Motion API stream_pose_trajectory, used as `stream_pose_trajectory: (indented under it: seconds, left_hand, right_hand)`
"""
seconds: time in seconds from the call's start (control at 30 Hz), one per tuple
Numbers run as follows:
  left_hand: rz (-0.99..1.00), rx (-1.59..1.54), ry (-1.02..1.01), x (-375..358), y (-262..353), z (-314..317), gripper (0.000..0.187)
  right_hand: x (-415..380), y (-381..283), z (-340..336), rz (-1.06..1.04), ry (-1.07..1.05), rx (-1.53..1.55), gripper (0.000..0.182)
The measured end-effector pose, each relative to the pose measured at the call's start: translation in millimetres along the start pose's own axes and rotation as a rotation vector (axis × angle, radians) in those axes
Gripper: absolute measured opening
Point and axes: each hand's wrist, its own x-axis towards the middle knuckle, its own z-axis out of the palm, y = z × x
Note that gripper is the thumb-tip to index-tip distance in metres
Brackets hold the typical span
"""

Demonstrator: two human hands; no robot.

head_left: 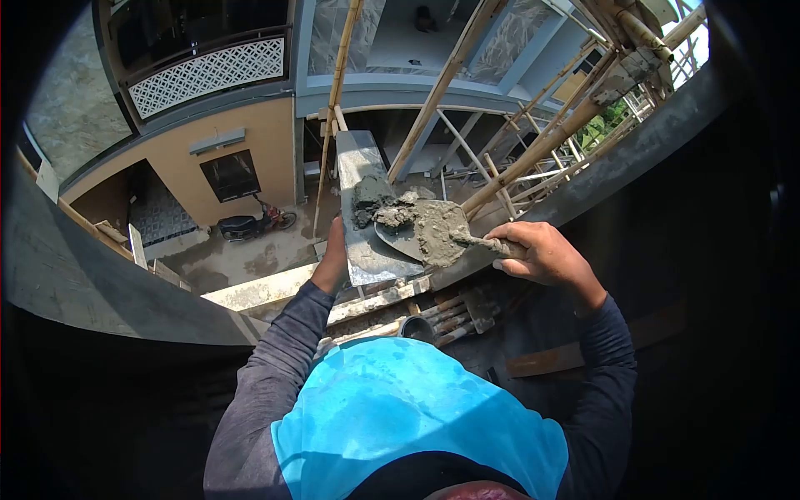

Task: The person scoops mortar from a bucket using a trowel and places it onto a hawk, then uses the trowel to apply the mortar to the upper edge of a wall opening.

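My right hand (540, 252) is closed around the handle of a trowel (502, 247) caked in grey mortar. A thick layer of wet mortar (442, 232) covers the trowel's blade, which overlaps the right side of a long, flat mortar board (360, 154). My left hand (332, 257) holds this board at its left edge; its fingers are mostly hidden behind the board. Another dark lump of mortar (372, 196) sits on the middle of the board, touching the heap by the blade. The board's lower end is smeared and wet.
Bamboo poles (442, 92) rise ahead, with more scaffolding (533, 158) at the right. A grey wall edge (617, 167) slants up to the right. Far below, a motorcycle (250, 223) stands before an orange wall (271, 125). A dark bucket (417, 328) sits by bamboo poles near my body.
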Motion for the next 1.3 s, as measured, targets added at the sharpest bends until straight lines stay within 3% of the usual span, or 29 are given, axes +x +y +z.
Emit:
stream_pose_trajectory:
  seconds: [0.17, 0.37, 0.6, 0.77, 0.83, 0.9, 0.97, 1.03, 1.13, 1.17, 1.23, 1.27, 1.3]
  left_hand:
    - [0.016, -0.043, -0.023, 27, -5, -7, 0.028]
    - [0.055, -0.127, -0.071, 70, 17, -14, 0.028]
    - [0.102, -0.149, -0.078, 67, 47, -38, 0.028]
    - [0.099, -0.149, -0.042, 40, 39, -59, 0.028]
    - [0.092, -0.150, -0.019, 25, 32, -69, 0.028]
    - [0.088, -0.145, 0.006, 13, 26, -76, 0.028]
    - [0.092, -0.137, 0.031, 9, 21, -80, 0.028]
    - [0.062, -0.214, 0.047, -7, 21, -83, 0.029]
    - [0.048, -0.433, 0.038, -6, 16, -71, 0.031]
    - [0.127, -0.059, 0.057, -18, 27, -62, 0.031]
    - [0.037, -0.113, 0.034, -8, 1, -82, 0.030]
    - [0.023, -0.119, 0.029, -4, -3, -79, 0.030]
    - [0.012, -0.237, -0.027, 0, -5, -78, 0.030]
  right_hand:
    - [-2, -11, -41, -0.001, -0.039, -0.312, 0.046]
    - [-9, -15, -93, -0.146, 0.087, -0.346, 0.043]
    - [-17, -58, -157, -0.029, -0.086, -0.130, 0.042]
    - [-11, -73, -183, -0.114, -0.226, -0.006, 0.048]
    - [-5, -85, -213, -0.013, -0.256, 0.080, 0.047]
    - [-5, -87, -257, -0.029, -0.196, 0.109, 0.045]
    - [-11, -68, -335, -0.048, 0.248, 0.203, 0.037]
    - [-19, -66, -366, -0.004, 0.747, -0.002, 0.035]
    - [-20, -48, -336, 0.015, 0.587, 0.073, 0.040]
    - [-16, -41, -326, 0.013, 0.617, 0.012, 0.039]
    - [-2, -34, -318, 0.111, 0.647, -0.062, 0.039]
    - [3, -38, -310, 0.145, 0.692, -0.209, 0.043]
    - [10, -28, -308, 0.001, 0.803, -0.491, 0.049]
